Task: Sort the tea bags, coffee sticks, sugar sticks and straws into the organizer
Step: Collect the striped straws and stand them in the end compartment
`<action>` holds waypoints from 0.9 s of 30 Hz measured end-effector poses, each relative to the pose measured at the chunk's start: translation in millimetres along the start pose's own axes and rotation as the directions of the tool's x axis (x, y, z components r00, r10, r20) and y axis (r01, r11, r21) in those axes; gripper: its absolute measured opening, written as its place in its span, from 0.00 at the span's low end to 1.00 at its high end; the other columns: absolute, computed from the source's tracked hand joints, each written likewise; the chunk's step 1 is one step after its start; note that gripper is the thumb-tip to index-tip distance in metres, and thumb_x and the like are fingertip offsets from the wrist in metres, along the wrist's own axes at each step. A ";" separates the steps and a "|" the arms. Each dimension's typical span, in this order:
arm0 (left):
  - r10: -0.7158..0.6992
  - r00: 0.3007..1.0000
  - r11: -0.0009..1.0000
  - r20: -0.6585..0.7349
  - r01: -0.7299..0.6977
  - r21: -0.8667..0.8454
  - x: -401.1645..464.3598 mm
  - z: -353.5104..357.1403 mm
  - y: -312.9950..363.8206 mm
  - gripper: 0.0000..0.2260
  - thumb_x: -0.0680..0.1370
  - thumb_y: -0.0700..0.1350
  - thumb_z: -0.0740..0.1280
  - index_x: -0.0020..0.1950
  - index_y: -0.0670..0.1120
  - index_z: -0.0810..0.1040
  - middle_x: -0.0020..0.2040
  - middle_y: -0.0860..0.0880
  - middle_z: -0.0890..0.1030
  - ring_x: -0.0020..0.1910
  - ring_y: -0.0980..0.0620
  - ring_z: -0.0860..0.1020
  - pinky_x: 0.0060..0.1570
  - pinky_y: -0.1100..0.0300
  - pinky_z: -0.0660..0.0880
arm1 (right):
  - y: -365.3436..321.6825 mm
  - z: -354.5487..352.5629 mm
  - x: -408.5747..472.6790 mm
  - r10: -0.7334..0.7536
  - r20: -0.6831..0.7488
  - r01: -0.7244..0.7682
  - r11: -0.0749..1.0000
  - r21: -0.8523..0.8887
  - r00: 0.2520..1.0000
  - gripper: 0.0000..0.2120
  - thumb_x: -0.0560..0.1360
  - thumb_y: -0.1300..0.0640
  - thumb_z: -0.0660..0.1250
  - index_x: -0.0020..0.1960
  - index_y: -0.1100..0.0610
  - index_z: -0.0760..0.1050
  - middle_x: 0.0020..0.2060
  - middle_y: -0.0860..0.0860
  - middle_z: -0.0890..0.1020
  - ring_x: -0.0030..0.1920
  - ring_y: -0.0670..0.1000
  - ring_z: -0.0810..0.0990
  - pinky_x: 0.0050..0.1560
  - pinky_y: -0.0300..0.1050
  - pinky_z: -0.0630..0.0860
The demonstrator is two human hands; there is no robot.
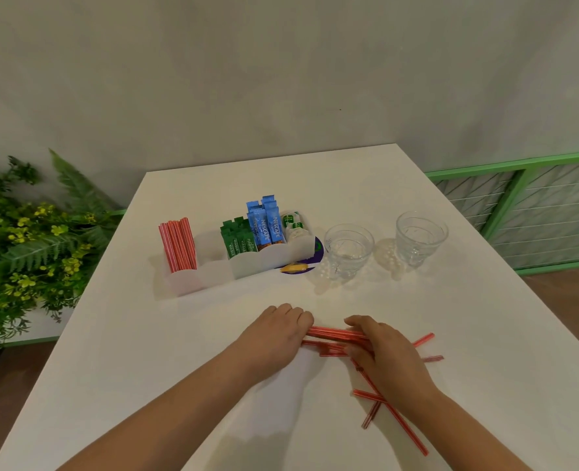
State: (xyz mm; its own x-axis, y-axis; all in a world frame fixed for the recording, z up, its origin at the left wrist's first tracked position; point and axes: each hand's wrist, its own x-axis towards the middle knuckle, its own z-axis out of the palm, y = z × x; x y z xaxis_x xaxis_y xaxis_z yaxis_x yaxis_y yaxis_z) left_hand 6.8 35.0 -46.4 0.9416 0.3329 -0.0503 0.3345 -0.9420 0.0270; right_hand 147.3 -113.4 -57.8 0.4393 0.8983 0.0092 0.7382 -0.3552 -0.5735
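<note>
Several red striped straws lie scattered on the white table near its front. My left hand and my right hand both curl around a bunch of them from either end. More loose straws stick out under my right wrist. Behind stands a white organizer. Its left compartment holds upright red straws. Green sugar sticks, blue coffee sticks and tea bags stand in compartments to the right.
Two clear glasses stand right of the organizer. A purple coaster with a yellow packet lies beside it. Green plants are off the table's left edge, a green-framed railing to the right.
</note>
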 end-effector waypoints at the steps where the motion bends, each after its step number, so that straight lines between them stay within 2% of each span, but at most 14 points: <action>1: -0.014 1.000 0.999 0.017 0.014 -0.036 -1.1 -0.6 -2.6 0.11 0.81 0.42 0.51 0.62 0.46 0.67 0.58 0.45 0.73 0.54 0.47 0.70 0.52 0.57 0.65 | -0.7 -1.3 0.4 -0.001 0.010 0.001 1.000 -0.008 1.000 0.18 0.78 0.51 0.63 0.67 0.46 0.68 0.56 0.44 0.78 0.56 0.45 0.74 0.57 0.35 0.68; 4: -0.030 0.997 0.988 0.067 0.040 -0.151 -3.3 -1.1 -9.5 0.13 0.81 0.41 0.54 0.65 0.48 0.67 0.59 0.47 0.72 0.55 0.49 0.72 0.57 0.58 0.68 | -6.1 -6.1 3.4 -0.007 0.007 0.007 0.999 0.045 1.000 0.16 0.78 0.52 0.63 0.64 0.46 0.70 0.52 0.42 0.79 0.53 0.44 0.75 0.53 0.32 0.68; 7: -0.064 0.997 0.957 0.036 0.071 -0.280 -7.5 -4.0 -12.3 0.13 0.80 0.39 0.56 0.62 0.50 0.68 0.56 0.50 0.71 0.53 0.52 0.71 0.53 0.62 0.67 | -18.2 -14.7 9.2 0.010 -0.052 0.005 0.961 0.278 0.999 0.11 0.76 0.55 0.67 0.55 0.43 0.73 0.42 0.39 0.79 0.45 0.41 0.77 0.44 0.25 0.70; 10: -0.131 0.991 0.875 0.019 0.125 -0.467 -13.6 -12.6 -9.4 0.06 0.81 0.42 0.54 0.51 0.53 0.67 0.45 0.54 0.69 0.43 0.54 0.69 0.44 0.63 0.66 | -39.2 -24.6 20.1 0.031 -0.153 0.042 0.892 0.450 0.988 0.12 0.76 0.57 0.66 0.50 0.40 0.72 0.41 0.41 0.79 0.43 0.44 0.79 0.45 0.34 0.75; 12: -0.130 0.991 0.823 -0.015 0.100 -0.560 -16.8 -18.1 -4.9 0.06 0.82 0.46 0.52 0.47 0.54 0.65 0.43 0.53 0.71 0.41 0.53 0.70 0.45 0.58 0.70 | -56.6 -29.5 28.9 0.000 -0.210 0.103 0.871 0.480 0.978 0.14 0.78 0.57 0.63 0.54 0.39 0.68 0.44 0.40 0.78 0.44 0.44 0.79 0.48 0.41 0.77; 15: -0.170 0.977 0.746 -0.132 0.040 -0.665 -21.1 -17.9 -1.7 0.08 0.82 0.47 0.52 0.44 0.56 0.64 0.42 0.52 0.73 0.41 0.52 0.72 0.47 0.54 0.74 | -83.7 -33.8 39.5 -0.143 -0.243 0.238 0.873 0.426 0.959 0.23 0.79 0.58 0.60 0.60 0.31 0.58 0.49 0.35 0.75 0.45 0.40 0.78 0.48 0.37 0.75; 17: -0.221 0.948 0.728 -0.228 0.005 -0.685 -24.5 -12.7 -4.7 0.07 0.82 0.48 0.52 0.45 0.54 0.65 0.41 0.51 0.73 0.41 0.51 0.72 0.46 0.53 0.74 | -102.3 -32.0 44.5 -0.244 -0.197 0.302 0.879 0.369 0.950 0.25 0.79 0.58 0.60 0.62 0.29 0.57 0.50 0.32 0.73 0.46 0.39 0.76 0.48 0.33 0.73; 19: -0.284 0.911 0.698 -0.298 -0.016 -0.716 -25.9 -8.7 -3.6 0.08 0.81 0.53 0.52 0.47 0.52 0.67 0.41 0.47 0.75 0.41 0.50 0.72 0.46 0.54 0.73 | -116.9 -29.6 47.2 -0.305 -0.128 0.331 0.884 0.330 0.944 0.24 0.80 0.58 0.59 0.68 0.35 0.58 0.54 0.35 0.73 0.47 0.40 0.75 0.50 0.37 0.73; 20: -0.346 0.882 0.657 -0.320 -0.016 -0.753 -27.6 -6.6 -3.3 0.08 0.81 0.52 0.53 0.48 0.51 0.68 0.41 0.47 0.75 0.40 0.52 0.72 0.44 0.58 0.73 | -124.6 -28.0 48.2 -0.327 -0.090 0.339 0.890 0.306 0.941 0.23 0.80 0.58 0.58 0.70 0.39 0.59 0.57 0.38 0.73 0.50 0.42 0.75 0.52 0.40 0.74; 22: -0.480 0.821 0.547 -0.309 0.004 -0.837 -30.2 -4.7 -3.6 0.07 0.82 0.41 0.53 0.49 0.46 0.70 0.38 0.52 0.74 0.36 0.59 0.70 0.40 0.69 0.70 | -135.9 -23.5 49.3 -0.368 -0.054 0.369 0.897 0.242 0.928 0.21 0.81 0.58 0.57 0.72 0.46 0.61 0.63 0.44 0.73 0.56 0.47 0.75 0.56 0.42 0.73; 24: -0.540 0.802 0.470 -0.254 0.036 -0.882 -31.8 -1.9 -4.6 0.08 0.81 0.31 0.51 0.47 0.37 0.69 0.35 0.54 0.72 0.35 0.59 0.67 0.39 0.72 0.69 | -141.8 -17.8 50.8 -0.407 -0.071 0.413 0.891 0.188 0.911 0.19 0.81 0.58 0.56 0.71 0.50 0.64 0.65 0.45 0.72 0.58 0.48 0.75 0.55 0.40 0.70; 25: -0.566 0.791 0.431 -0.231 0.045 -0.901 -31.8 4.2 -5.9 0.08 0.81 0.30 0.51 0.47 0.34 0.68 0.36 0.51 0.70 0.35 0.58 0.66 0.39 0.72 0.69 | -142.4 -14.7 51.5 -0.418 -0.073 0.424 0.889 0.171 0.906 0.17 0.81 0.58 0.56 0.70 0.52 0.66 0.65 0.46 0.71 0.58 0.48 0.74 0.54 0.39 0.69; 27: -0.625 0.748 0.432 -0.224 0.092 -0.897 -31.3 14.6 -9.2 0.08 0.82 0.33 0.51 0.51 0.33 0.69 0.38 0.47 0.71 0.38 0.58 0.69 0.42 0.70 0.70 | -141.5 -7.9 53.4 -0.426 -0.026 0.425 0.894 0.139 0.904 0.15 0.81 0.57 0.55 0.67 0.53 0.70 0.65 0.46 0.72 0.58 0.48 0.75 0.55 0.40 0.70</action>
State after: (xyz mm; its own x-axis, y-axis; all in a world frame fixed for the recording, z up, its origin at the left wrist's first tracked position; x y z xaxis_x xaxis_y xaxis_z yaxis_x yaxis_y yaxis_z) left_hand -26.3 32.6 -59.7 0.5043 0.8468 0.1691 0.2658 -0.3385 0.9026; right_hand 70.3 -17.2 30.3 0.0961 0.9569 0.2742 0.7757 0.1006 -0.6231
